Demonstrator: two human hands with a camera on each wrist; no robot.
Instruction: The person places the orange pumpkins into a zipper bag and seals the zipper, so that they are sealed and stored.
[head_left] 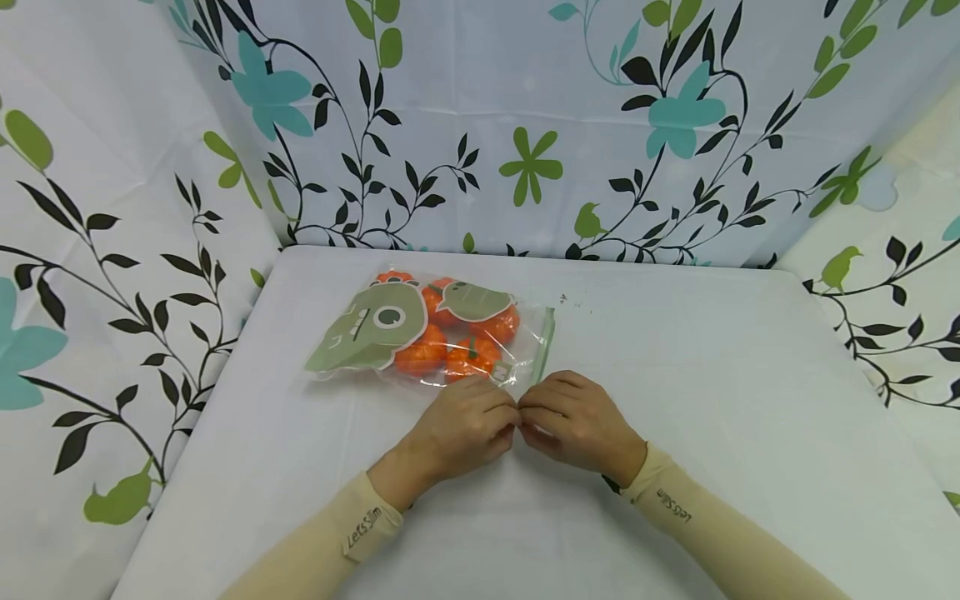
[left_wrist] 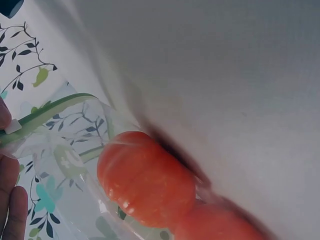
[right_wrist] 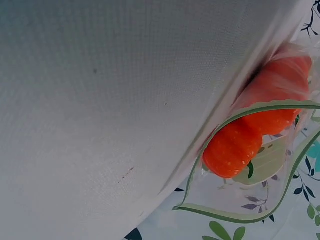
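Observation:
A clear slider-zip bag (head_left: 360, 329) with a green dinosaur print lies on the white table, holding several small orange pumpkins (head_left: 422, 353). My left hand (head_left: 471, 423) and right hand (head_left: 576, 423) meet at the near corner of its zip end, fingertips pinching the zip edge. The left wrist view has fingers (left_wrist: 17, 212) at the left edge, beside a small white slider (left_wrist: 13, 127) on the green zip (left_wrist: 60, 106). Seen from the right wrist, the green zip strips (right_wrist: 225, 215) stand apart, so the bag's mouth gapes with pumpkins (right_wrist: 232, 152) inside.
The white-covered table (head_left: 712, 375) stretches to both sides of the bag. Small dark specks (head_left: 564, 298) mark the cloth behind the zip end. A curtain (head_left: 480, 100) printed with leaves and flowers hangs along the back and sides.

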